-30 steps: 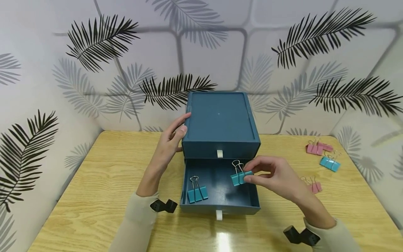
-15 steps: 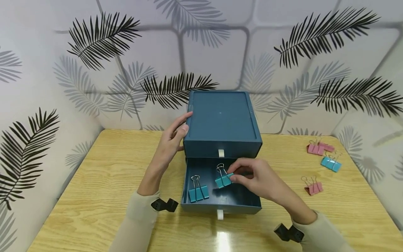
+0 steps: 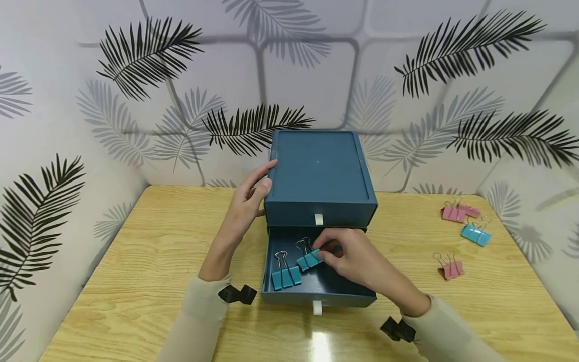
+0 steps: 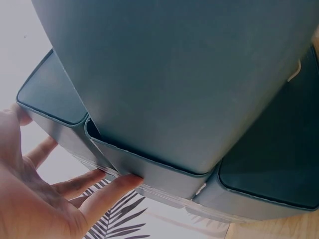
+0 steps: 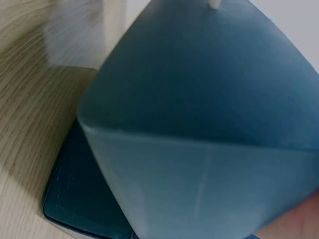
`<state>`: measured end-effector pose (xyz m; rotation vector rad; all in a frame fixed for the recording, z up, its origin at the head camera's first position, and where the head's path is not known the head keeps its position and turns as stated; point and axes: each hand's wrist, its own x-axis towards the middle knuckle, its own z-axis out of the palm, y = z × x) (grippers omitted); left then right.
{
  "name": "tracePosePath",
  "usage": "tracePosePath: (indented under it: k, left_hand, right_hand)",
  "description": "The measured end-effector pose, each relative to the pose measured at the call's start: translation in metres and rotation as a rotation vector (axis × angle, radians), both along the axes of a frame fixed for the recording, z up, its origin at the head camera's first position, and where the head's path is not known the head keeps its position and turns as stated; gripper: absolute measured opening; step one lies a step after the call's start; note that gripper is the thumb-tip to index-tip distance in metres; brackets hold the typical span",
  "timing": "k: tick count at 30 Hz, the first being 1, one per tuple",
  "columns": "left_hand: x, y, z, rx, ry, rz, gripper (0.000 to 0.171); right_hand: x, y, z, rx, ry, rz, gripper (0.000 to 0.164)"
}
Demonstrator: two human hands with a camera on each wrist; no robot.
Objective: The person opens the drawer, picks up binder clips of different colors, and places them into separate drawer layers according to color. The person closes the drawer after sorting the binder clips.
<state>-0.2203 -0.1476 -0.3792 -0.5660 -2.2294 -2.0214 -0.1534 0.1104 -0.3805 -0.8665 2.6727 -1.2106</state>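
A blue drawer unit (image 3: 321, 166) stands on the table with the drawer (image 3: 344, 300) below its top one pulled out. My right hand (image 3: 353, 254) reaches over that drawer and pinches a teal binder clip (image 3: 308, 260) at its right end, wire handles pointing up. Just left of it, another teal binder clip (image 3: 286, 277) lies inside the drawer's left front corner. My left hand (image 3: 242, 206) rests against the unit's left side, fingers extended along it. The left wrist view has those fingers (image 4: 112, 196) touching the casing. In the right wrist view, the drawer (image 5: 199, 74) hides the clips.
On the wooden table (image 3: 158, 241), at the right, are a teal binder clip (image 3: 476, 235) and pink binder clips (image 3: 452, 214), with another pink binder clip (image 3: 451, 270) nearer. A leaf-patterned wall (image 3: 307, 80) rises behind the unit.
My right hand has carried the teal binder clip leftward across the drawer, from its right side to beside the other clip. My left hand stays against the unit.
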Motion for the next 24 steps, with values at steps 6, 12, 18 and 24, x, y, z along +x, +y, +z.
tracePosePath:
  k: [6, 12, 18, 24]
  left_hand:
    - [0.000, -0.001, 0.000, -0.001, 0.002, -0.002, 0.047]
    - [0.001, -0.001, 0.002, -0.004, 0.009, -0.009, 0.048]
    - [0.001, 0.000, 0.002, 0.002, 0.007, -0.014, 0.047]
    - [0.001, 0.000, 0.001, 0.000, 0.009, -0.011, 0.048]
  right_hand:
    - [-0.004, -0.006, -0.003, 0.007, 0.028, 0.001, 0.012]
    - [-0.007, -0.009, -0.006, 0.037, 0.011, -0.003, 0.011]
    - [-0.005, -0.012, -0.007, 0.090, -0.021, -0.025, 0.011]
    - [-0.006, -0.014, -0.010, 0.111, 0.025, -0.038, 0.014]
